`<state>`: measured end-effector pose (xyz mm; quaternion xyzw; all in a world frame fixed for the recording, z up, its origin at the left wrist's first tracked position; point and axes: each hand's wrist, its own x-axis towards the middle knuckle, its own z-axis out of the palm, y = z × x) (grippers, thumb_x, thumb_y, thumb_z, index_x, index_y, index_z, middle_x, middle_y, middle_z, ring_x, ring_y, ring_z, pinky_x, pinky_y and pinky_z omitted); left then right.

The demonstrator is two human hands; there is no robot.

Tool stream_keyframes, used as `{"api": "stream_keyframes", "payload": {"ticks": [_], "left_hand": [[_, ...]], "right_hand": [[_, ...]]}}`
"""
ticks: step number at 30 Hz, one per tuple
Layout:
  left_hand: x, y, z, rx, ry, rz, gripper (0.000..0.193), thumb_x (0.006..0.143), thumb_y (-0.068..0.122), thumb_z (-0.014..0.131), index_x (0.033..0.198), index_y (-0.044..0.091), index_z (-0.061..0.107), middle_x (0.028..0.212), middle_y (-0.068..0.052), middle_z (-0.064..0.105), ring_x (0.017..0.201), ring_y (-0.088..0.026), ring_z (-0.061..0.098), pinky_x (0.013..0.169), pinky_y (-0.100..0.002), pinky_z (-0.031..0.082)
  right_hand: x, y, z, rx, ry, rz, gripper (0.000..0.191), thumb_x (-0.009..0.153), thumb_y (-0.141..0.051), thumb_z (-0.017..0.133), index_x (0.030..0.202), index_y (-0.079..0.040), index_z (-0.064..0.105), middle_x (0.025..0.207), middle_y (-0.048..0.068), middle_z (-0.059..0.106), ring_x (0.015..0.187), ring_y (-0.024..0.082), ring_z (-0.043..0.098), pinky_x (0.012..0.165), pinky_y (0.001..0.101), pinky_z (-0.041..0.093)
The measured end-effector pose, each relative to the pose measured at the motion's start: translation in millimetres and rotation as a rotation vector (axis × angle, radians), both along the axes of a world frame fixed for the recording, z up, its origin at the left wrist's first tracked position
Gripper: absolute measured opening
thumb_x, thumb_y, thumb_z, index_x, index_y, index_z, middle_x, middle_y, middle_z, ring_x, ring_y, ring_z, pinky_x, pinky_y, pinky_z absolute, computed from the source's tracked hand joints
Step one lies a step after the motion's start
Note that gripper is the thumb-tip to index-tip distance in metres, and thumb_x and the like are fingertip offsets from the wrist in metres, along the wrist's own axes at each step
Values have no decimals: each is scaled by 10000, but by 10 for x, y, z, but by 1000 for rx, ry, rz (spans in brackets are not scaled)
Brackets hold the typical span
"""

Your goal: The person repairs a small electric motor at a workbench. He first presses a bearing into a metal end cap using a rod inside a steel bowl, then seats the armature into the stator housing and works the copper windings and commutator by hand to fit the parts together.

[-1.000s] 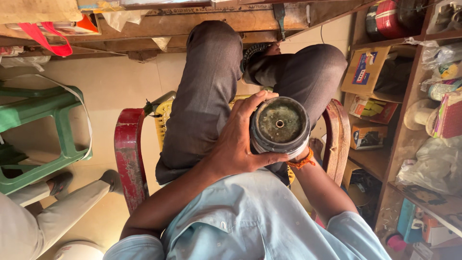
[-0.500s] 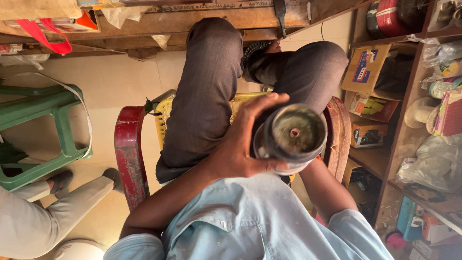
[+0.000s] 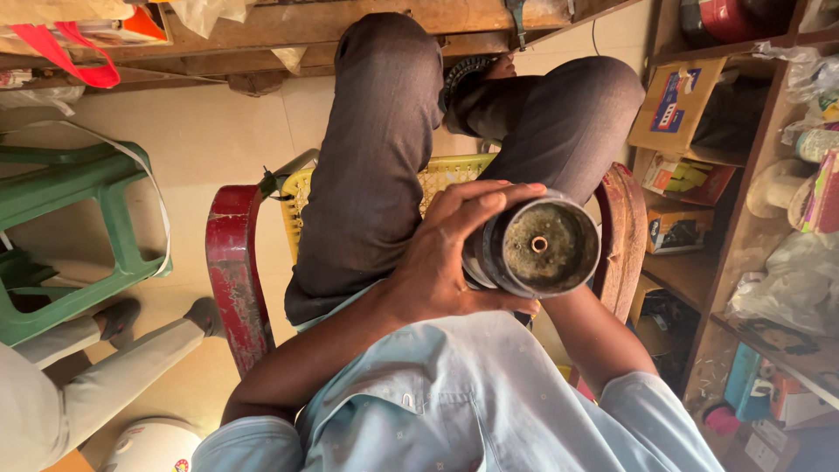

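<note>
Head view: left hand [image 3: 437, 271] wrapped around metal cylinder [image 3: 535, 247] — long axis toward camera, open end up; right hand hidden behind cylinder, grip cannot tell.

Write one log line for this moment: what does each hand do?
left hand: grips metal cylinder, dirty round end toward camera | right hand: hidden behind it | person: seated on red chair
</note>
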<state>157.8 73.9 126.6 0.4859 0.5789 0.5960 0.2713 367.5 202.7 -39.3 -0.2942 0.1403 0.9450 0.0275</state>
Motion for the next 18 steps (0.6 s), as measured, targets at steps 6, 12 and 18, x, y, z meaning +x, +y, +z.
{"api": "stream_keyframes", "payload": {"ticks": [6,12,18], "left_hand": [[-39,-51,60,13,52,-16,964,824,421,955,1565,221,372,1551,-51,469,1372,-282,501,1209,-428,410],[0,-61,122,-14,111,-50,979,792,407,952,1553,227,363,1575,-75,427,1440,-362,435,1236,-470,357],[-28,-8,54,15,64,-163,1103,820,424,955,1608,256,202,1610,-78,401,1531,-316,391,1206,-449,355]], "right_hand": [[208,83,-172,144,-5,-12,188,1085,-167,617,1239,-63,643,1178,65,712,1077,135,723,904,235,600],[208,144,-166,295,-19,67,216,1078,-186,604,1251,-59,627,1181,75,706,1061,143,719,889,252,592],[15,125,86,389,-129,201,245,1071,-205,590,1263,-55,611,1184,85,700,1045,152,714,874,268,585]]}}
